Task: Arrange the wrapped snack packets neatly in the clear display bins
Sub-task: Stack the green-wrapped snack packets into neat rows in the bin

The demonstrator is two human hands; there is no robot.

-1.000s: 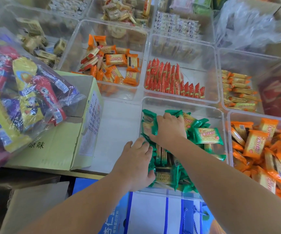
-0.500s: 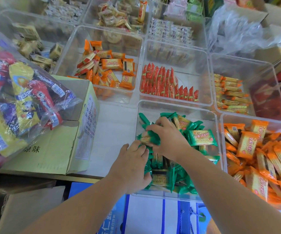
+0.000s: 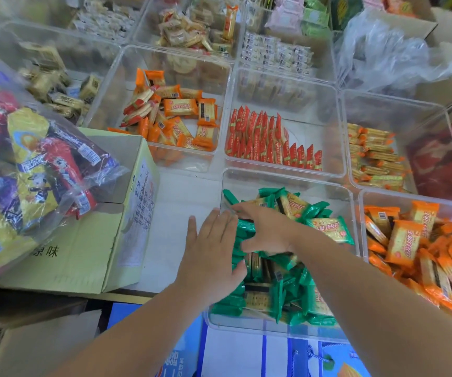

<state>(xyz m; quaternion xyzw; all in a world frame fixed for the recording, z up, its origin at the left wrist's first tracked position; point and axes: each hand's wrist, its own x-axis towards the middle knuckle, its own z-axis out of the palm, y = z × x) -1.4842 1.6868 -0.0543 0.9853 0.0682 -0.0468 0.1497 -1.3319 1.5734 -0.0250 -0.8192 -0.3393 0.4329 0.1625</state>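
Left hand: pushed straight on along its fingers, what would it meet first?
Likely the right hand, whose fingertips lie just ahead of the left hand over the green packets. Past them is the near wall of the clear bin holding red packets. Depth is unclear.

A white table point(image 3: 184, 197) carries clear bins point(image 3: 306, 131) packed side by side in rows, from near right to far. A cardboard box point(image 3: 83, 254) sits at its near left, beside them.
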